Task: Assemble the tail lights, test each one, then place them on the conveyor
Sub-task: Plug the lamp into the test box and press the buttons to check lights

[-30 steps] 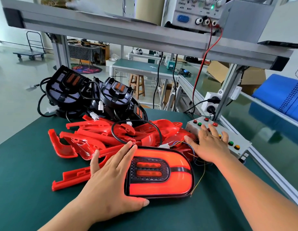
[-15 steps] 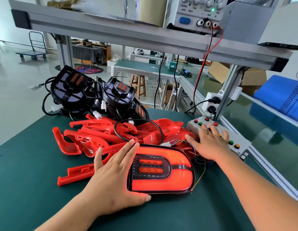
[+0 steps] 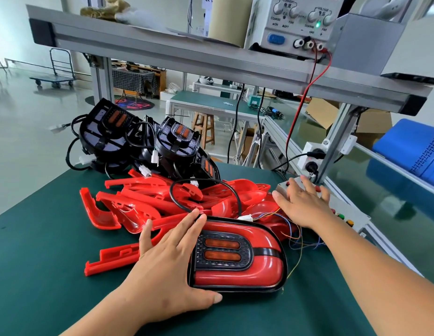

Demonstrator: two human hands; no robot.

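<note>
Red tail light (image 3: 247, 270), assembled, lying face up on the green counter (image 3: 41, 275) directly before me. My left hand (image 3: 167, 267) rests flat against its left end, with the fingers straight over the far corner and the thumb stretched along the near edge; nothing is clenched. My right hand (image 3: 303, 204) is spread, fingers straight, on the grey button box (image 3: 344, 214) at the counter's right edge, covering its far buttons. A black cable (image 3: 177, 190) loops behind the light to a white plug (image 3: 245, 217). From the plug, thin coloured wires (image 3: 296, 238) run toward the box. Beyond the light lies a heap of loose red covers (image 3: 143, 204), and beyond that stand black housings (image 3: 106, 139) with their cables. The green conveyor (image 3: 356, 175) runs to the right of the box. A red lead (image 3: 301, 110) hangs from the power supply (image 3: 296, 23) on the shelf above.
</note>
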